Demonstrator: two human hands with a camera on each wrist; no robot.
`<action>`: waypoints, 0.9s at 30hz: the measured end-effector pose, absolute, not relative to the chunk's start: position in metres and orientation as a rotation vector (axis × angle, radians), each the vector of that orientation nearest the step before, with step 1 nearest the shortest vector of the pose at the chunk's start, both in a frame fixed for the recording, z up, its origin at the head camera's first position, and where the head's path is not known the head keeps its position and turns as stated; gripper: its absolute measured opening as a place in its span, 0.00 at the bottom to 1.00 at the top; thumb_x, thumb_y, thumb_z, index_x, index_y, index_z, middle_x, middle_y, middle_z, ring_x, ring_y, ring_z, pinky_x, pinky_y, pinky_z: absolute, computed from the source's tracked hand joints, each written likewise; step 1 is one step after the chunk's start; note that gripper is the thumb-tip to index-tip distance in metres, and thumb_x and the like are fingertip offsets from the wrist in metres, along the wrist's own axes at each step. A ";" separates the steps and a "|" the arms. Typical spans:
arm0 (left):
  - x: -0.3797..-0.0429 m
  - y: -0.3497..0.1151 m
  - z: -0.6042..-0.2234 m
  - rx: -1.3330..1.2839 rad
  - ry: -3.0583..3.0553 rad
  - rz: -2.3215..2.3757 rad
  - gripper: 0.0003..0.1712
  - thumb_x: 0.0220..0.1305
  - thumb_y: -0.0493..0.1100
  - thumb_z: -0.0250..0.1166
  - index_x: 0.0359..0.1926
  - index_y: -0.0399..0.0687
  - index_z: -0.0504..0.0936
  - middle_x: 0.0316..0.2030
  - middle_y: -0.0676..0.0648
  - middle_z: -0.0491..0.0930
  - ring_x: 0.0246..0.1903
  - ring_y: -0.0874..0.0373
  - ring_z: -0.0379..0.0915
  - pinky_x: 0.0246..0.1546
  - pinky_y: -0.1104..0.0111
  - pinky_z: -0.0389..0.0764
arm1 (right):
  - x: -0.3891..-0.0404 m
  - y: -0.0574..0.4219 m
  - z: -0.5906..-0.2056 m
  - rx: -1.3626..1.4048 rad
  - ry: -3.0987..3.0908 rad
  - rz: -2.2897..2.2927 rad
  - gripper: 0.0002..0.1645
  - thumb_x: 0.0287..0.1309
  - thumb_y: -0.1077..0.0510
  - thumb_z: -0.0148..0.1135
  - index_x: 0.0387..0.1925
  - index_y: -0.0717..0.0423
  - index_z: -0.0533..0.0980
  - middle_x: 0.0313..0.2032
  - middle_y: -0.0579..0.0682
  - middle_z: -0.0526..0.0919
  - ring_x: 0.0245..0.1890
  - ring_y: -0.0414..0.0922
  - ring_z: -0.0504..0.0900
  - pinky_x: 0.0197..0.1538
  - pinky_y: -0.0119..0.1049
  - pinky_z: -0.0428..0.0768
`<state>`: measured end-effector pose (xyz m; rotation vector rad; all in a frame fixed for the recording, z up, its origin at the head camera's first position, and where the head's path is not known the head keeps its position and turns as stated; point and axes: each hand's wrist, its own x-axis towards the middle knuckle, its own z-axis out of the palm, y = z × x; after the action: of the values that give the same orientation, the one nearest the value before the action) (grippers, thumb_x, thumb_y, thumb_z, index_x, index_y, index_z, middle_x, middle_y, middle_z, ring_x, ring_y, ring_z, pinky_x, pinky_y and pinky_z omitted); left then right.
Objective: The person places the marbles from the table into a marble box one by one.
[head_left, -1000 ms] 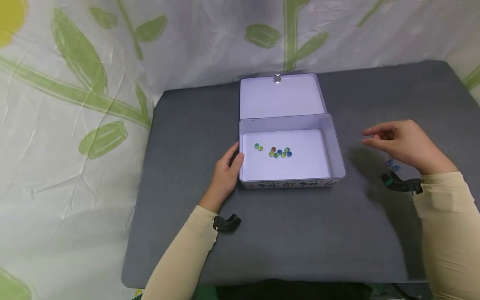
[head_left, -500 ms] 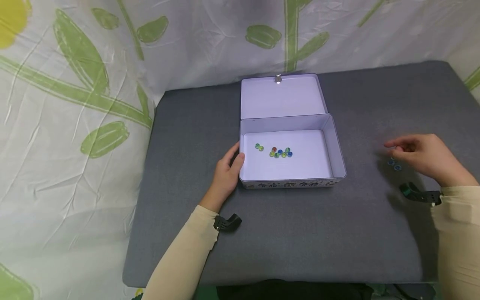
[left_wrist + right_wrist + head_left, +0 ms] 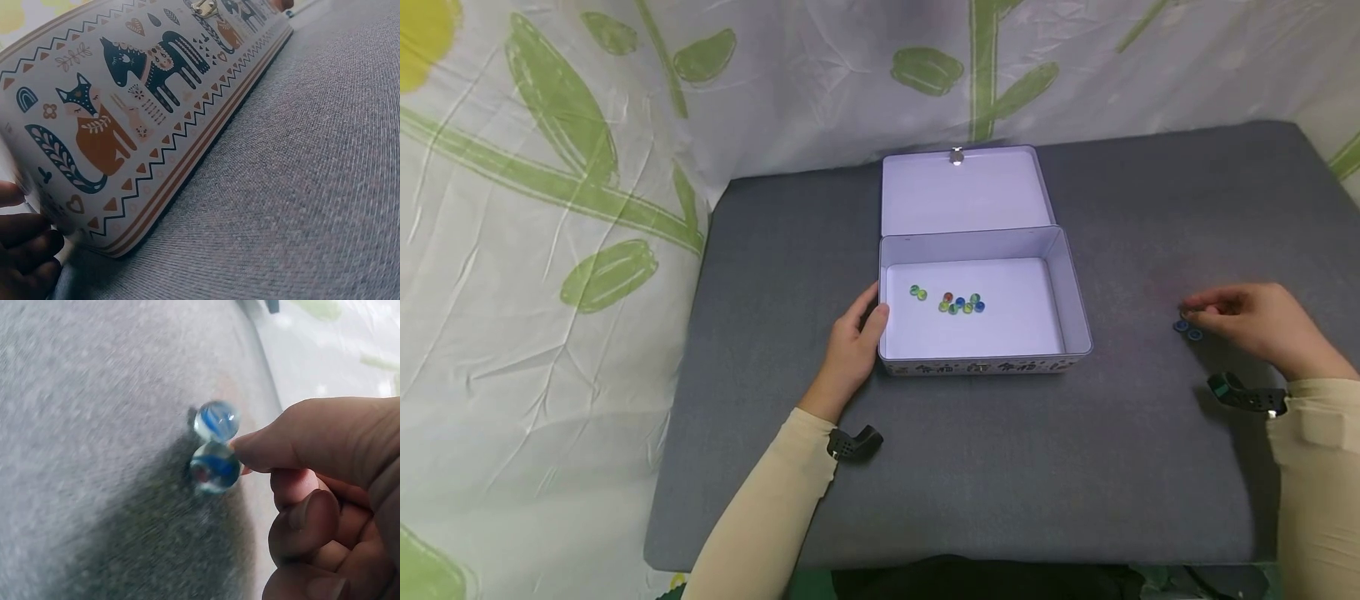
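Note:
A tin box (image 3: 985,366) with a pale inside stands on the table, its lid (image 3: 966,193) folded back. My left hand (image 3: 846,354) holds the box's left side, thumb at the rim. In the left wrist view, fingers (image 3: 25,247) lie beside the box's corner, near the printed fox and horse (image 3: 156,65). Several glass marbles (image 3: 967,307) lie inside the box. To the right, my right hand (image 3: 1255,321) pinches at a marble mostly hidden by its fingertips. Two blue-swirled marbles (image 3: 217,420) sit on the cloth at the thumb tip.
Grey cloth covers the table (image 3: 1000,475). A white curtain (image 3: 805,83) with painted green leaves hangs behind and to the left. A black wrist device (image 3: 1247,393) is on the right wrist, another device (image 3: 854,444) on the left.
My right hand has moved right and down to the marbles beside the box, bringing thumb and finger onto them. The left hand and the box have stayed put.

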<state>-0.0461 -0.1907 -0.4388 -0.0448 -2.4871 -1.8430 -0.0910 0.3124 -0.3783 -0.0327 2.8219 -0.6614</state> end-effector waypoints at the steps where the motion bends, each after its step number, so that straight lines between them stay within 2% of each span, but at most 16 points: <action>1: -0.046 -0.191 -0.439 -0.045 -2.488 -1.844 0.32 0.80 0.50 0.54 0.78 0.39 0.67 0.75 0.39 0.69 0.76 0.48 0.61 0.77 0.49 0.61 | -0.091 0.313 -0.379 -0.035 2.817 -0.666 0.22 0.77 0.55 0.58 0.54 0.73 0.82 0.44 0.69 0.86 0.29 0.41 0.74 0.29 0.35 0.72; 14: -0.045 -0.190 -0.437 -0.057 -2.488 -1.829 0.33 0.80 0.51 0.53 0.77 0.39 0.68 0.74 0.38 0.70 0.74 0.47 0.64 0.75 0.50 0.64 | -0.090 0.316 -0.384 -0.014 2.812 -0.688 0.22 0.77 0.55 0.60 0.53 0.74 0.82 0.40 0.63 0.87 0.28 0.36 0.74 0.28 0.31 0.73; 20: -0.045 -0.191 -0.438 -0.065 -2.481 -1.838 0.33 0.80 0.50 0.54 0.77 0.38 0.68 0.73 0.38 0.70 0.74 0.46 0.65 0.75 0.49 0.64 | -0.092 0.312 -0.381 -0.034 2.834 -0.681 0.23 0.75 0.52 0.63 0.52 0.72 0.84 0.36 0.58 0.87 0.27 0.38 0.74 0.28 0.33 0.73; 23: -0.045 -0.191 -0.437 -0.061 -2.478 -1.838 0.33 0.80 0.50 0.54 0.77 0.38 0.68 0.73 0.37 0.71 0.73 0.46 0.66 0.74 0.49 0.65 | -0.094 0.307 -0.377 -0.050 2.857 -0.669 0.24 0.73 0.50 0.65 0.51 0.71 0.84 0.36 0.59 0.87 0.27 0.40 0.74 0.27 0.34 0.72; 27: -0.045 -0.191 -0.437 -0.059 -2.479 -1.837 0.33 0.80 0.51 0.54 0.77 0.38 0.68 0.72 0.37 0.72 0.72 0.46 0.67 0.74 0.49 0.65 | -0.098 0.299 -0.370 -0.079 2.868 -0.654 0.25 0.72 0.48 0.66 0.51 0.70 0.85 0.41 0.65 0.87 0.29 0.38 0.76 0.29 0.35 0.73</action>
<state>-0.0453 -0.1908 -0.4374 -0.0586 -2.4788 -1.8369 -0.0979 0.2990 -0.3699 -0.0786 2.8679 -0.6535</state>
